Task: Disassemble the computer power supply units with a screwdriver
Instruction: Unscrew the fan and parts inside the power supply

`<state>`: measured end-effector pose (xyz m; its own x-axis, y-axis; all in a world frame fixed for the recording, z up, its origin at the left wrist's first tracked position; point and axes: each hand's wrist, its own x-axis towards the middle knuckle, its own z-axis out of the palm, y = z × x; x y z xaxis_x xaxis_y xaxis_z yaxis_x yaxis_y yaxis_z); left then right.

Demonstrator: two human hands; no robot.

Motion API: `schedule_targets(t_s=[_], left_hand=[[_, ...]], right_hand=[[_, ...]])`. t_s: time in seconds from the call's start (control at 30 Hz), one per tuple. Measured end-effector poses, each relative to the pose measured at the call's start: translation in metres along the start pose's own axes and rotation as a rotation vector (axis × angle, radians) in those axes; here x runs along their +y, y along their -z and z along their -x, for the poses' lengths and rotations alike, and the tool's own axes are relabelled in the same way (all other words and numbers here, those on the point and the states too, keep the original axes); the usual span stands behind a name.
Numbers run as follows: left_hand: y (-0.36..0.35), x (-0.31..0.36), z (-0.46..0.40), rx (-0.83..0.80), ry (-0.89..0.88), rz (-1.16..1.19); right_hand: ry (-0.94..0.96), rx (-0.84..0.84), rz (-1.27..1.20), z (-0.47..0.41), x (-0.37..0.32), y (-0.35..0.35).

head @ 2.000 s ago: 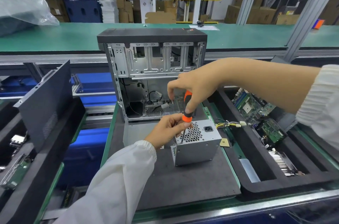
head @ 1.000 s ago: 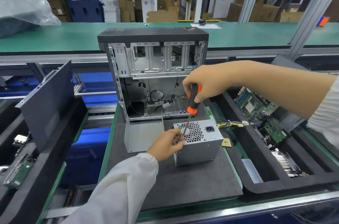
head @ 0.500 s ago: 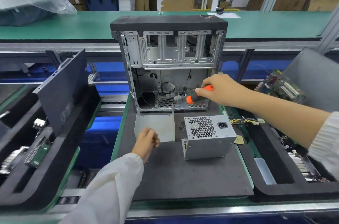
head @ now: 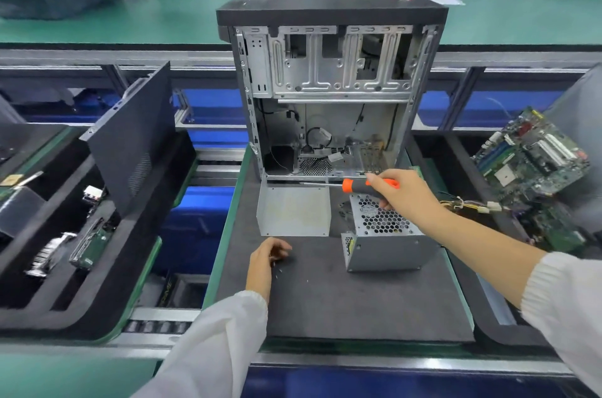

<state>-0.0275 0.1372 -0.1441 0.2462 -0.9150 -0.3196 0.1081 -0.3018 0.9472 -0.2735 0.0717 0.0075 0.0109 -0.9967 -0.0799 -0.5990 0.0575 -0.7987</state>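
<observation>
The grey power supply unit (head: 387,244) stands on the dark mat (head: 342,306), its honeycomb fan grille facing up. My right hand (head: 404,195) hovers over the unit's back edge and grips the orange-and-black screwdriver (head: 353,186), which lies level with its tip pointing left. My left hand (head: 265,262) hangs low over the mat left of the unit, fingers loosely curled downward. Tiny screws (head: 279,270) lie on the mat under its fingertips. The stripped computer case (head: 329,78) stands upright behind, open side toward me.
A bent metal plate (head: 293,212) lies in front of the case. The unit's wire bundle (head: 469,204) trails right into a black foam tray (head: 488,329) holding motherboards (head: 531,163). At left, a black side panel (head: 130,137) leans in another tray.
My right hand lifted the screwdriver off the unit's grille and turned it level. My left hand left the unit and moved left and down to the mat. The camera view tilted downward.
</observation>
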Motion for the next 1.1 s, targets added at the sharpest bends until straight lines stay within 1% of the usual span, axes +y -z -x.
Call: schedule_targets(t_s=[0.1,0.23,0.3,0.47,0.53,0.6,0.63,0.73,0.8,0.87,0.9,1.0,1.07,1.1], left_hand=[[0.0,-0.002,0.001,-0.055,-0.057,0.06],[0.002,0.001,0.001,-0.089,-0.059,0.119],[0.004,0.002,0.002,-0.098,-0.043,0.122],[0.004,0.014,0.006,-0.116,-0.025,0.1],[0.001,0.018,0.009,-0.124,-0.036,0.033],[-0.009,0.026,0.013,-0.137,-0.113,-0.133],[-0.016,0.033,0.015,-0.147,-0.186,-0.217],[-0.052,0.064,0.018,-0.235,-0.472,-0.345],[-0.083,0.086,0.021,-0.284,-0.622,-0.431],[-0.112,0.1,0.022,-0.359,-0.706,-0.54],[-0.126,0.106,0.021,-0.412,-0.739,-0.636],[-0.158,0.115,0.014,-0.552,-0.77,-1.023],[-0.17,0.111,0.01,-0.561,-0.813,-1.228],[-0.173,0.108,0.008,-0.544,-0.821,-1.275]], right_hand=[[-0.033,0.021,-0.071,0.001,0.007,-0.002],[-0.083,0.087,-0.472,0.005,0.008,0.0],[-0.088,0.124,-0.587,0.007,0.007,0.001],[-0.027,0.201,-0.816,0.016,-0.003,0.007],[0.005,0.255,-0.883,0.02,-0.008,0.014],[0.037,0.339,-0.843,0.025,-0.013,0.024],[0.061,0.384,-0.796,0.027,-0.016,0.031],[0.138,0.526,-0.661,0.035,-0.019,0.053],[0.167,0.592,-0.573,0.038,-0.017,0.067],[0.2,0.617,-0.48,0.039,-0.014,0.078],[0.227,0.621,-0.458,0.039,-0.013,0.083],[0.306,0.62,-0.422,0.037,-0.009,0.096],[0.338,0.6,-0.36,0.034,-0.005,0.103],[0.354,0.588,-0.322,0.033,-0.004,0.104]])
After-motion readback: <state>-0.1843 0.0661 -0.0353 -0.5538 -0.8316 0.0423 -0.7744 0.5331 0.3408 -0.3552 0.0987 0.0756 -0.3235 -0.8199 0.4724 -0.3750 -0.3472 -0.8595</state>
